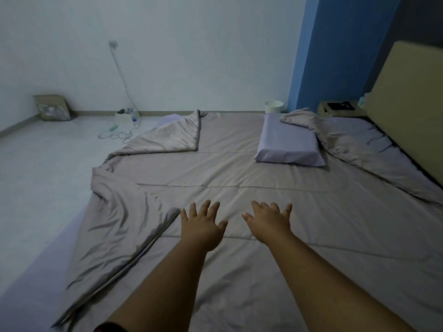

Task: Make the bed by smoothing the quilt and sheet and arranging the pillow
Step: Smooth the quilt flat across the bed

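Quilt [239, 195]: grey-taupe, spread over most of the bed in the head view, stitched seams running across it. Far-left corner [177, 137] is folded back on itself at 11 o'clock; near-left edge [124, 236] is folded over and rumpled at 9 o'clock, with deep creases.

Sheet [354, 133]: lavender-grey, exposed at 2 o'clock beside the headboard [407, 109], lightly wrinkled; a strip is also seen along the left side of the bed at 8 o'clock.

Pillow [287, 144]: lavender, rectangular, laid flat on the quilt at 1 o'clock. A crumpled taupe cloth [299, 118] lies just beyond it, touching its far corner.

Left hand [203, 226]: palm down, fingers spread wide, laid on or just over the quilt at centre; contact cannot be told. Nothing is gripped.

Right hand [271, 221]: palm down, fingers splayed, just beside the left hand, nothing gripped.

Surroundings: white bin [273, 107] at 12 o'clock by the blue wall [335, 56]; cable [119, 75] hanging from a wall socket at 11 o'clock; cardboard box [51, 107] at 10 o'clock.
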